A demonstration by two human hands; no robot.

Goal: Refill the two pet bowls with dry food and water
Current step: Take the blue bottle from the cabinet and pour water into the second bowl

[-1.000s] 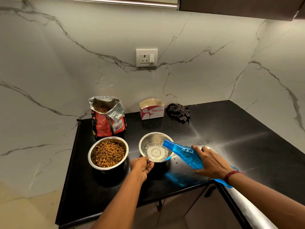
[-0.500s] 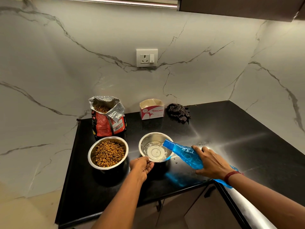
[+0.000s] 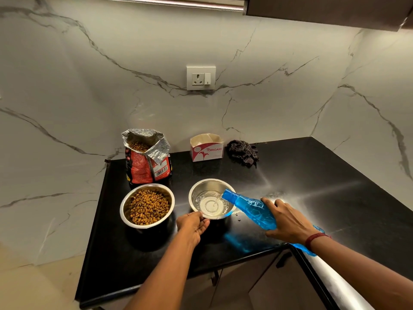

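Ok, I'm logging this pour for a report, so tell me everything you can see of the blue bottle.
The blue bottle is translucent blue plastic, with a smooth narrow neck and a faceted body. It is tilted almost flat, its mouth reaching over the right rim of the steel bowl, and a thin stream of water runs from it into the bowl. The right hand grips its body from above; its base pokes out beyond the wrist. It hangs above the black counter, which mirrors it.

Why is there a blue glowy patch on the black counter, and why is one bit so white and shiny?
Head view: light likely shines through the translucent blue bottle, colouring the counter below it; head view again: the white streaks look like lamp glare on the polished top.
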